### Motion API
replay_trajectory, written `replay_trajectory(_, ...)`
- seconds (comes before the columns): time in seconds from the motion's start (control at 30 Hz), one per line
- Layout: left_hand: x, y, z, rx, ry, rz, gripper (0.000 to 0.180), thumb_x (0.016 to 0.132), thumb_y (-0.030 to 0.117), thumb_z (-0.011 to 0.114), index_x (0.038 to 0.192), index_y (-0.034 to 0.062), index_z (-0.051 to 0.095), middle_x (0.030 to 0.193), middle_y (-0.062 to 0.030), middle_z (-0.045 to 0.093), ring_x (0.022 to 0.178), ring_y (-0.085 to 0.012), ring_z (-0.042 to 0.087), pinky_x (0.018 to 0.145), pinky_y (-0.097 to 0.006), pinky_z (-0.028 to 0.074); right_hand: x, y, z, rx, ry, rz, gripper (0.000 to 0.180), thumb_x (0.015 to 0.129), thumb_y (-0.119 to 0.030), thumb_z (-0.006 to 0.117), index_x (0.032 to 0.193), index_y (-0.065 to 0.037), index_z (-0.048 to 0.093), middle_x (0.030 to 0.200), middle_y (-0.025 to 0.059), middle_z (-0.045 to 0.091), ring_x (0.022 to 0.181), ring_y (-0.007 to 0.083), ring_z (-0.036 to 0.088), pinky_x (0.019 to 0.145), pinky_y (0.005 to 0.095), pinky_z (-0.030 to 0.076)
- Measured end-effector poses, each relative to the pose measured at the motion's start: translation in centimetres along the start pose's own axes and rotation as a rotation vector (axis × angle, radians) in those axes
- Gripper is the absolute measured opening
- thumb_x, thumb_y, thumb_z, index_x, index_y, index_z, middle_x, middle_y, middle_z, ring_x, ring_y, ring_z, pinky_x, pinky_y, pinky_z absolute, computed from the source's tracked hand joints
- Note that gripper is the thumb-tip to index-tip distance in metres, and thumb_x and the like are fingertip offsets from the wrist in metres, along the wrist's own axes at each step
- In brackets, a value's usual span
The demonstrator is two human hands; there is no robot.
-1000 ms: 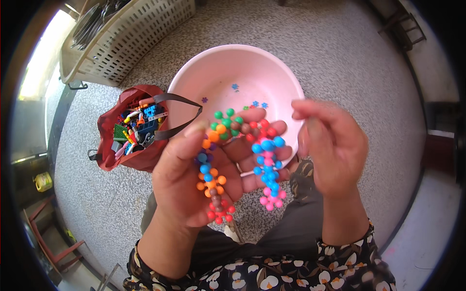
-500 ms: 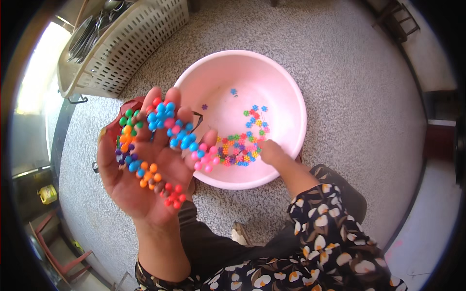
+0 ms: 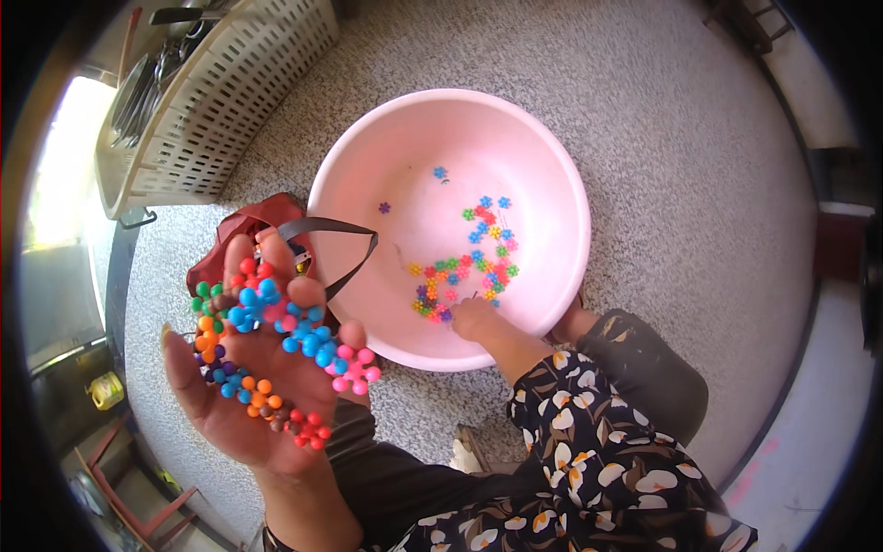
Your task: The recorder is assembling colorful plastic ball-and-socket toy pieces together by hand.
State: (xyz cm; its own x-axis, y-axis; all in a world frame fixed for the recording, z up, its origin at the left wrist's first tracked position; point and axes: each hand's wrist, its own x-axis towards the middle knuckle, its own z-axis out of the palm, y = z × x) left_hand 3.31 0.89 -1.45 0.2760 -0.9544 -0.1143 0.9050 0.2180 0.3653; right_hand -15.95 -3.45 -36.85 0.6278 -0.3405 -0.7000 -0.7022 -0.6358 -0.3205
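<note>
My left hand (image 3: 267, 368), palm up with fingers spread and slightly curled, bears a loop-like chain of flower-shaped beads (image 3: 308, 345) in blue, pink, orange, green, purple, brown and red. How the beads are joined does not show clearly. Inside the pink basin (image 3: 368, 120), my right hand (image 3: 474, 319) reaches down with its fingers bunched together at the small flower beads (image 3: 451, 267). Whatever lies between those fingertips is hidden. Several single beads are scattered farther up the basin floor, among them a blue one (image 3: 440, 173) and a purple one (image 3: 384, 208).
Behind my left hand sits a red bag (image 3: 244, 225) with a dark strap (image 3: 322, 224) reaching the basin's rim. A cream slotted basket (image 3: 221, 101) of metal kitchenware stands at the upper left. My legs flank the basin's near side on a speckled floor (image 3: 671, 184).
My left hand has moved down and left with the bead chain, uncovering more of the red bag and strap. My right hand has shifted left and nearer across the bead pile.
</note>
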Motion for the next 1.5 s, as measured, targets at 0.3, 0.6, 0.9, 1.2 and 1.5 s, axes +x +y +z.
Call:
replay_trajectory(0.3,0.2,-1.8,1.2,-0.027,0.013,-0.062,0.062,0.084,0.045,0.043,0.130,0.0056,0.028,0.131,-0.0145,0.035,0.111,-0.0294,0.043,0.087,-0.054,0.035,-1.3,0.9,-1.3,0.203,0.065,-0.104,0.022,0.079,-0.018,0.053,0.088,0.001,0.060,0.088,0.0196,0.061,0.078,0.0310,0.061,0.067,0.0386,0.049)
replay_trajectory(0.6,0.1,-1.2,1.4,-0.012,-0.001,-0.049,0.061,0.083,0.048,0.041,0.127,0.0062,0.036,0.125,-0.0132,0.044,0.106,-0.0267,0.048,0.086,-0.050,0.036,-5.6,0.8,-12.9,2.381,-0.152,-0.206,0.012,0.085,-0.021,0.052,0.089,-0.009,0.053,0.067,0.0021,0.053,0.040,0.0073,0.037,0.034,0.0186,0.026)
replay_trajectory(0.9,0.1,-0.5,1.7,-0.080,0.005,-0.020,0.057,0.083,0.046,0.042,0.123,0.0059,0.044,0.122,-0.0140,0.048,0.104,-0.0286,0.049,0.087,-0.049,0.036,-12.8,-2.8,-23.7,2.359,-0.285,-0.685,0.020,0.086,-0.027,0.046,0.093,-0.010,0.051,0.077,0.0037,0.054,0.048,0.0140,0.047,0.036,0.0233,0.033)
replay_trajectory(1.2,0.4,-1.0,1.9,-0.066,-0.014,-0.044,0.057,0.084,0.046,0.041,0.123,0.0053,0.044,0.121,-0.0144,0.049,0.104,-0.0291,0.049,0.088,-0.049,0.036,-19.1,-3.6,-28.1,2.279,-0.211,-0.452,0.019,0.087,-0.028,0.047,0.092,-0.011,0.053,0.082,0.0057,0.056,0.060,0.0200,0.054,0.046,0.0268,0.041)
replay_trajectory(1.5,1.0,-2.1,1.4,-0.015,-0.019,-0.065,0.057,0.086,0.044,0.039,0.125,0.0032,0.040,0.122,-0.0154,0.047,0.105,-0.0296,0.050,0.087,-0.049,0.038,-21.7,-6.8,-29.0,2.373,-0.146,-0.550,0.024,0.086,-0.023,0.050,0.097,-0.002,0.053,0.102,0.0157,0.057,0.083,0.0367,0.061,0.067,0.0434,0.055)
